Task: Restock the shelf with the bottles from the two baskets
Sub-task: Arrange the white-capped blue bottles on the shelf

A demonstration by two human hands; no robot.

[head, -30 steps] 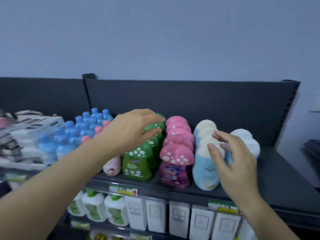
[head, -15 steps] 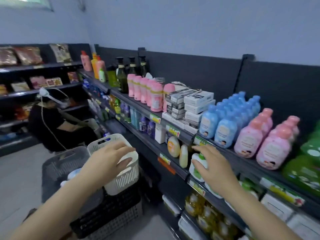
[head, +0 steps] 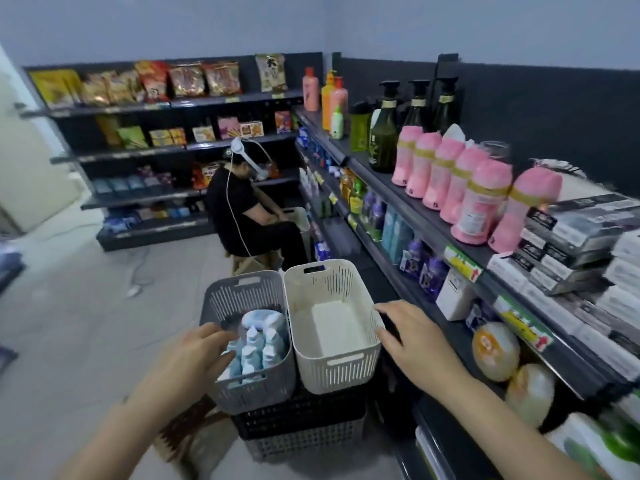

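Bottles (head: 258,344) left to shelve are all in the grey basket (head: 242,386), pale blue ones with white caps, standing packed together toward its near end; the cream basket (head: 341,362) right beside it, walls touching, looks empty as far as I can see. Both sit on a stack of dark crates (head: 304,424) in the aisle, just off the shelf (head: 460,251) on the right. So the step here is basically grabbing the next load out of the grey one. If it were me I'd go for the caps/necks of the nearest bottles and lift straight up so the neighbours don't tip over, and I'd take one per hand rather than a wobbly handful, since they look smooth and slippery-ish. Left hand (head: 194,358) is over the near left rim of the grey basket, fingers loosely curled and reaching in toward the bottles, fingertips right at them but I can't tell if it's actually gripping one yet. Right hand (head: 412,344) is open and relaxed, fingers spread, holding nothing, hovering at the right rim of the cream basket; can't tell if it's touching.
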